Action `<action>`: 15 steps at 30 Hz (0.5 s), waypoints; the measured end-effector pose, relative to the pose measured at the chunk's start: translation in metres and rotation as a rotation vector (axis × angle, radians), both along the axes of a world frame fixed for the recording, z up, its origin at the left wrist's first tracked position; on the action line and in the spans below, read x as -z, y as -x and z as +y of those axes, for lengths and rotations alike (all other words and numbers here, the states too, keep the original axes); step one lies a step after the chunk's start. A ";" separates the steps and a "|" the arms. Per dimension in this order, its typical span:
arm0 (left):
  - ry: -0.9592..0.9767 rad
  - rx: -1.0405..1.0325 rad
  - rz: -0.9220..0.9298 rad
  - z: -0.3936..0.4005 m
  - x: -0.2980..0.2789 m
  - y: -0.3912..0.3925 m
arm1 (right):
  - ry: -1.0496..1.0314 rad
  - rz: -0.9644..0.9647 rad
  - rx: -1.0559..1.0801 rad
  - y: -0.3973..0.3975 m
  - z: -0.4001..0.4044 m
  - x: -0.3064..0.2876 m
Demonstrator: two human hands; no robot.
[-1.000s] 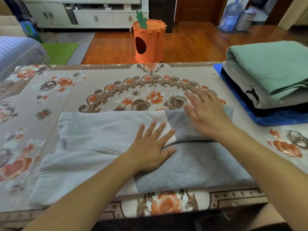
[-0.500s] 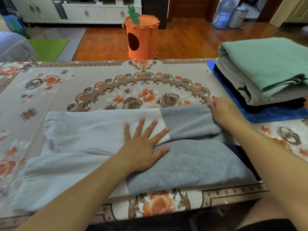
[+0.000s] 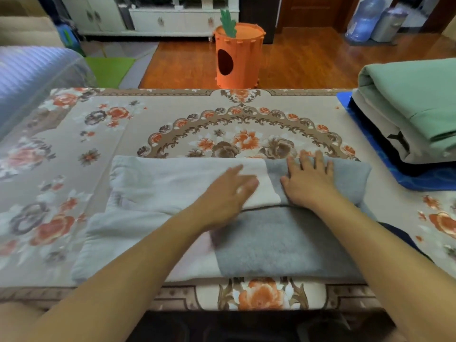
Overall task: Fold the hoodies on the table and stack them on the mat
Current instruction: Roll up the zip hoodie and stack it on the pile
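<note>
While both palms lie flat with fingers straight, the left hand (image 3: 228, 193) presses the pale half of the grey hoodie (image 3: 283, 240) at frame centre, and the right hand (image 3: 308, 181) presses the darker half just beside it. This hoodie lies partly folded along the lower edge of the desk (image 3: 172, 124). At the right of the frame, a blue mat (image 3: 419, 180) carries a stack topped by a green hoodie (image 3: 414, 95).
</note>
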State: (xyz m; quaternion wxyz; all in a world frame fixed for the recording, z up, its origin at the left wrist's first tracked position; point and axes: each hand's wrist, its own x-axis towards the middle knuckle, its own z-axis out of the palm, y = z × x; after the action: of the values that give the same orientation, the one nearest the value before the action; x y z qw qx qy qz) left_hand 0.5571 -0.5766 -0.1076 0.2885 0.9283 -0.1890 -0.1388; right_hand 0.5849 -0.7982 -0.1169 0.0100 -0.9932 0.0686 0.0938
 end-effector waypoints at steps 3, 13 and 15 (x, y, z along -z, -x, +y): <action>-0.126 -0.268 -0.409 0.064 -0.009 -0.025 | -0.063 -0.183 -0.107 0.005 0.037 -0.017; -0.498 -0.471 0.010 0.199 0.045 -0.026 | -0.077 -0.069 -0.205 0.032 0.065 0.032; -0.326 -0.719 0.032 0.194 0.019 -0.020 | -0.072 -0.078 -0.210 0.034 0.065 0.033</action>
State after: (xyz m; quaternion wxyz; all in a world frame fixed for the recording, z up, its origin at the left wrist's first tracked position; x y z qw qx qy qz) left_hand 0.5775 -0.3826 -0.1267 0.1703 0.9667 0.1773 -0.0717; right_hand 0.5506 -0.7337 -0.1496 0.0382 -0.9968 -0.0398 0.0579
